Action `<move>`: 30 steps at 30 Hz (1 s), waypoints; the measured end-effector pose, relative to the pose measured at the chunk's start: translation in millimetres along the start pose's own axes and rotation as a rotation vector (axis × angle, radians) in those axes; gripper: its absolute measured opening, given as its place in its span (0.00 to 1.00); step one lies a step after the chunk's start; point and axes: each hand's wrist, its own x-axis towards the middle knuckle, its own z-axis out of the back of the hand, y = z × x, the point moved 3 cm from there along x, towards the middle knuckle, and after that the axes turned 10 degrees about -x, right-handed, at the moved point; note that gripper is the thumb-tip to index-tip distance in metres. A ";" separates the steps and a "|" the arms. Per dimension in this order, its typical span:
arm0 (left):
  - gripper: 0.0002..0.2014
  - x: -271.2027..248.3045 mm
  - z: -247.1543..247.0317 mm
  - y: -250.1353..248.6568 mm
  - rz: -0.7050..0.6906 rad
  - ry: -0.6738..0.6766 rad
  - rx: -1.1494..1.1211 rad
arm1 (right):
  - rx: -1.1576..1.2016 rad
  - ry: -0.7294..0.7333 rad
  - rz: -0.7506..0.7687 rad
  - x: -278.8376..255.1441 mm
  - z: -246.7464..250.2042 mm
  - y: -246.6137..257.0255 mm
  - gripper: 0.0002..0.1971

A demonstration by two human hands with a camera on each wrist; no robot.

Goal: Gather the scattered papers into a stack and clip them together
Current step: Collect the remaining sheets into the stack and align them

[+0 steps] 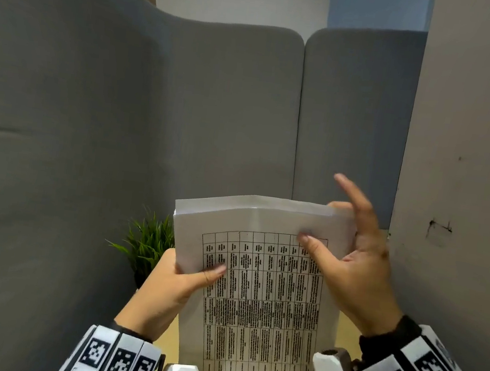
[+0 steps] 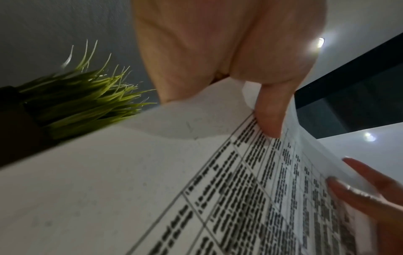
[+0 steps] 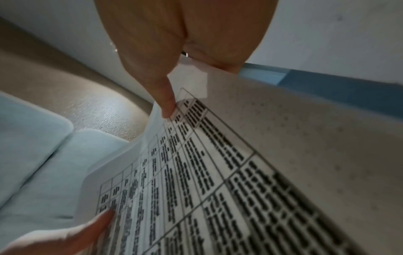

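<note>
A stack of white papers (image 1: 254,295) with a printed table on the front sheet stands upright, its lower edge down near the wooden desk (image 1: 347,327). My left hand (image 1: 181,279) grips the stack's left edge, thumb on the front and fingers hidden behind. My right hand (image 1: 349,261) pinches the top right corner, thumb on the front, one finger behind the top edge, the index finger raised free. The left wrist view shows the papers (image 2: 130,172) under the left thumb (image 2: 270,117). In the right wrist view, the papers (image 3: 305,138) lie under the right thumb (image 3: 167,103). No clip is in view.
A small green potted plant (image 1: 148,244) stands just left of the papers, behind my left hand. Grey padded partition panels (image 1: 232,106) close off the back and left. A pale wall (image 1: 475,153) stands close on the right.
</note>
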 end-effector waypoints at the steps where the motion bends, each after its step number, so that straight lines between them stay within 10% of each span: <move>1: 0.16 -0.1 0.2 0.0 -0.010 0.011 0.002 | -0.088 -0.022 0.090 1.2 1.3 2.9 0.34; 13: 0.27 -2.2 2.2 -1.8 -0.041 0.102 -0.091 | -0.007 -0.012 0.198 5.9 10.0 18.8 0.14; 30: 0.29 -2.7 2.6 -2.7 -0.017 0.122 -0.115 | -0.215 0.044 0.196 6.4 14.3 28.1 0.15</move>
